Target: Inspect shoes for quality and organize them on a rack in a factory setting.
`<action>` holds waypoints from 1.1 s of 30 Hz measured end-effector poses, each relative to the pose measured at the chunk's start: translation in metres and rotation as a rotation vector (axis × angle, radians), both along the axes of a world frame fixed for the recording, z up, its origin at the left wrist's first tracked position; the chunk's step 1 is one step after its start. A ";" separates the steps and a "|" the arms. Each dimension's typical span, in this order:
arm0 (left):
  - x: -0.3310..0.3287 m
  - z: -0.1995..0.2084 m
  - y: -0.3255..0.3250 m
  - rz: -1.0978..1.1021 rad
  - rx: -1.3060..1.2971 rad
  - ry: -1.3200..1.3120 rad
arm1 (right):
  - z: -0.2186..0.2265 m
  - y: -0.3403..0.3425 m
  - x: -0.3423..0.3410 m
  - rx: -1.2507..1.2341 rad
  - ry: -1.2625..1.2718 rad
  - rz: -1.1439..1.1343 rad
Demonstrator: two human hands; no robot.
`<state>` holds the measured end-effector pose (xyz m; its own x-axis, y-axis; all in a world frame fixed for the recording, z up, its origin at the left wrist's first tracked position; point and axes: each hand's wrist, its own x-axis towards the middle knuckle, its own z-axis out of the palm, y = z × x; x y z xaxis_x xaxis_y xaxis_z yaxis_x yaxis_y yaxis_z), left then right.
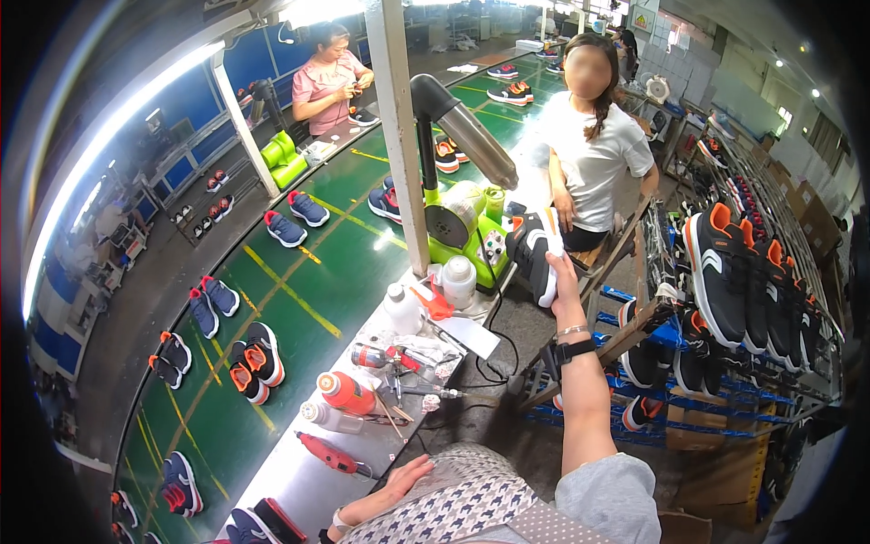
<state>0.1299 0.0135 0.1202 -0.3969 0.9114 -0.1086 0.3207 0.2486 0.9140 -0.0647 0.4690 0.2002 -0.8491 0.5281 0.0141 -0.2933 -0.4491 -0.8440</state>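
My right hand (pixel 564 279) is stretched forward, its fingers wrapped round a black sneaker (pixel 533 247) with white stripes and a white sole. That shoe hangs in the air beside a lime-green blower machine (pixel 467 227) with a metal nozzle (pixel 478 140). Low in the picture, my left hand (pixel 408 479) lies in front of my patterned apron with its fingers extended and nothing in them. A red handheld power tool (pixel 328 451) rests on the white bench ledge (pixel 285 480) to its left.
Sneakers in pairs, such as a black-and-orange pair (pixel 257 363), stand along the green conveyor (pixel 299 272). Bottles, including an orange one (pixel 344 393), crowd the ledge. A rack (pixel 643 317) of sneakers is at right. One person (pixel 594 163) stands ahead; another (pixel 322 86) works across the belt.
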 end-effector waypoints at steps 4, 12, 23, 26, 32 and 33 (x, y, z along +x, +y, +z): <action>0.001 -0.064 -0.015 0.008 0.131 -0.257 | 0.006 -0.003 -0.008 0.031 -0.002 0.016; 0.012 -0.105 -0.019 0.091 0.181 -0.335 | 0.007 -0.025 0.014 0.034 0.012 0.075; 0.014 -0.151 -0.021 0.093 0.117 -0.647 | 0.020 -0.040 0.005 0.025 0.049 0.062; 0.015 -0.132 -0.019 0.065 0.151 -0.529 | 0.020 -0.034 -0.007 0.047 0.054 0.061; 0.011 0.056 0.008 0.050 0.175 -0.365 | 0.022 -0.032 0.012 0.037 0.080 0.061; 0.013 0.053 0.005 0.065 0.163 -0.371 | 0.022 -0.037 0.018 0.037 0.076 0.080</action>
